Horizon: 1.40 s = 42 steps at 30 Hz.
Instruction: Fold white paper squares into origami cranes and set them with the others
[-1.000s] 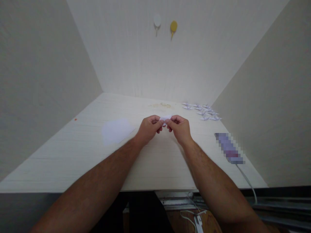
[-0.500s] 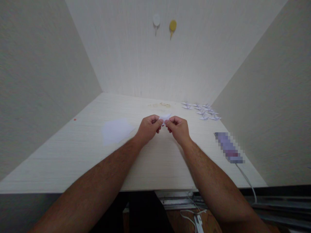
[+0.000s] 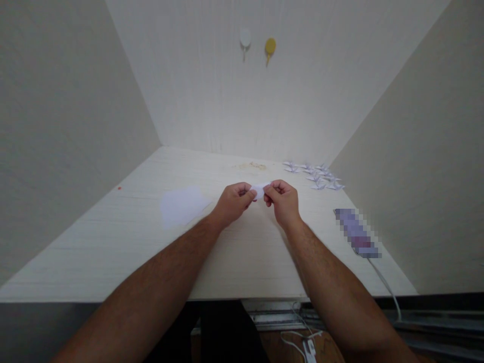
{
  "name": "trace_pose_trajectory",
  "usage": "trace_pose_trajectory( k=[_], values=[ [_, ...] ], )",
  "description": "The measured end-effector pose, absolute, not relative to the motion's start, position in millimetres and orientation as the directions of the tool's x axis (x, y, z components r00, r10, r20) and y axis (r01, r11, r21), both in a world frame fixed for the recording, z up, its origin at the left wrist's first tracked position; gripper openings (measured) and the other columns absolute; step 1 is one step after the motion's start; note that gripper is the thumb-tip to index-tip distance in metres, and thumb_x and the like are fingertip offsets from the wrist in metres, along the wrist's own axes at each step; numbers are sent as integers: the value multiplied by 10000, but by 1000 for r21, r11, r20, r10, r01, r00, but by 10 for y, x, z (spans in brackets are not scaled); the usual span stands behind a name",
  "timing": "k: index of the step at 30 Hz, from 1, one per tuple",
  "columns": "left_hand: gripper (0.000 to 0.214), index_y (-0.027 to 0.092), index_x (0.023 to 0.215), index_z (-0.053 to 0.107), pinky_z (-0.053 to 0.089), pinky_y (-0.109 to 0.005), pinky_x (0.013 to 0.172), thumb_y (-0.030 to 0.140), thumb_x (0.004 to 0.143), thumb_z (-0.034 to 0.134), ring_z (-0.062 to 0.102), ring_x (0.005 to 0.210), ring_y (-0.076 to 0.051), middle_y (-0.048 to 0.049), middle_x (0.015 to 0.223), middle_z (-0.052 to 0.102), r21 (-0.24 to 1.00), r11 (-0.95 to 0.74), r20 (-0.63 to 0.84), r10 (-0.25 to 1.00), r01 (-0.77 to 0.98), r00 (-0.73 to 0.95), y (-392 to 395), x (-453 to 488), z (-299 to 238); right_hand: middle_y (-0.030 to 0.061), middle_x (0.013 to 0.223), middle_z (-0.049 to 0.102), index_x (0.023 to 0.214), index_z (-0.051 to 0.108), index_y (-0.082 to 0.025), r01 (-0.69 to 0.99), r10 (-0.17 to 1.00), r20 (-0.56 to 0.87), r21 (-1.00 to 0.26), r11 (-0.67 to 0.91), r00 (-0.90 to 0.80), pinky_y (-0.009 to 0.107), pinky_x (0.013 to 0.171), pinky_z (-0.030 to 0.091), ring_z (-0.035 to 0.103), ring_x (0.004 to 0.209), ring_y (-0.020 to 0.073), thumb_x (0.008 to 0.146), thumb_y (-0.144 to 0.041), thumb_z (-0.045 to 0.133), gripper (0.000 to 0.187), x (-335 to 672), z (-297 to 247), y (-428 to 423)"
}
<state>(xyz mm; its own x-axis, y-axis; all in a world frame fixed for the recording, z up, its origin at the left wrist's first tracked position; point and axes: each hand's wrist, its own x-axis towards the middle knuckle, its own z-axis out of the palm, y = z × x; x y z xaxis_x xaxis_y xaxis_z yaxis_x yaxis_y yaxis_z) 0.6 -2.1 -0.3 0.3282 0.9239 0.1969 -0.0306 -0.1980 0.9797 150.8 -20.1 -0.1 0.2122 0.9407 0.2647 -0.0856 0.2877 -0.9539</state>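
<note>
A small piece of folded white paper (image 3: 258, 191) is stretched between my two hands, above the middle of the table. My left hand (image 3: 237, 200) pinches its left end between thumb and fingers. At its right end, the thumb and curled fingers of my right hand (image 3: 282, 199) are closed on it. My fingers cover both ends, so the folds there are hidden. To the left of my left hand lie white paper sheets (image 3: 182, 205), flat on the table.
Several folded paper cranes (image 3: 319, 176) sit at the table's back right. A pixelated phone-like device (image 3: 355, 232) with a white cable (image 3: 383, 282) lies near the right wall. White (image 3: 245, 38) and yellow (image 3: 270, 46) hooks are on the back wall. Panels enclose the white table (image 3: 113, 242).
My right hand has shifted slightly right, its thumb now farther from the left thumb. More of the paper shows between them, and its raised upper edge looks lower. The view has tilted slightly.
</note>
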Motion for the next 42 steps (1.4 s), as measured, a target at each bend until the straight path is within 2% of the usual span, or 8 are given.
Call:
trace_pose_trajectory(
  k=[11, 14, 17, 20, 23, 29, 35, 42],
  values=[
    [246, 153, 666, 582, 277, -199, 430, 374, 757, 641, 392, 428, -68, 37, 487, 488, 982, -190, 180, 928, 0, 325, -17, 6, 9, -40, 491, 544, 635, 597, -184, 65, 886, 337, -940, 334, 319, 218, 424, 369, 457, 425, 86, 753, -313, 593, 175, 1498, 23, -232],
    [242, 153, 651, 584, 277, -204, 427, 364, 755, 640, 389, 421, -71, 37, 474, 489, 981, -192, 180, 942, 14, 284, -25, 20, 18, -31, 541, 565, 657, 599, -186, 9, 883, 320, -941, 338, 342, 216, 417, 376, 479, 448, 90, 766, -329, 563, 184, 1492, 32, -232],
    [245, 154, 645, 588, 282, -205, 427, 366, 755, 646, 386, 420, -71, 37, 475, 495, 976, -215, 203, 952, 30, 228, -24, 31, 4, -36, 585, 582, 752, 613, -188, -34, 922, 274, -955, 294, 273, 215, 399, 370, 488, 462, 95, 725, -365, 648, 182, 1457, 43, -240],
    [250, 153, 662, 612, 298, -200, 441, 383, 746, 665, 411, 451, -75, 28, 509, 523, 962, -268, 247, 938, 56, 242, -29, 32, -10, -68, 509, 522, 750, 615, -187, 46, 935, 270, -963, 267, 231, 209, 389, 318, 424, 420, 80, 656, -343, 739, 220, 1428, 41, -246],
    [249, 151, 677, 627, 308, -198, 453, 386, 753, 662, 427, 475, -79, 22, 536, 539, 952, -296, 266, 926, 76, 266, -37, 27, -9, -68, 478, 493, 703, 638, -179, 108, 914, 319, -948, 301, 251, 213, 400, 273, 396, 417, 73, 672, -324, 732, 176, 1444, 22, -237],
    [216, 152, 671, 614, 318, -196, 461, 344, 764, 649, 414, 467, -73, 34, 528, 526, 951, -298, 262, 920, 84, 290, -35, 11, 7, -60, 447, 484, 675, 643, -181, 40, 918, 303, -952, 303, 255, 227, 416, 299, 397, 412, 87, 727, -342, 658, 170, 1484, 22, -240],
    [263, 146, 671, 643, 337, -196, 474, 390, 768, 649, 442, 489, -80, 19, 538, 558, 922, -359, 299, 900, 148, 319, -24, -5, 6, -61, 465, 502, 683, 672, -173, 225, 923, 298, -943, 246, 242, 215, 411, 279, 373, 417, 73, 645, -333, 724, 173, 1466, 49, -266],
    [227, 136, 690, 652, 333, -200, 472, 353, 757, 657, 460, 487, -80, 11, 549, 575, 942, -308, 241, 899, 137, 365, 5, -36, -2, -54, 465, 506, 661, 681, -174, 238, 921, 313, -936, 258, 232, 217, 410, 263, 357, 410, 69, 688, -344, 689, 172, 1512, 38, -248]
  ],
)
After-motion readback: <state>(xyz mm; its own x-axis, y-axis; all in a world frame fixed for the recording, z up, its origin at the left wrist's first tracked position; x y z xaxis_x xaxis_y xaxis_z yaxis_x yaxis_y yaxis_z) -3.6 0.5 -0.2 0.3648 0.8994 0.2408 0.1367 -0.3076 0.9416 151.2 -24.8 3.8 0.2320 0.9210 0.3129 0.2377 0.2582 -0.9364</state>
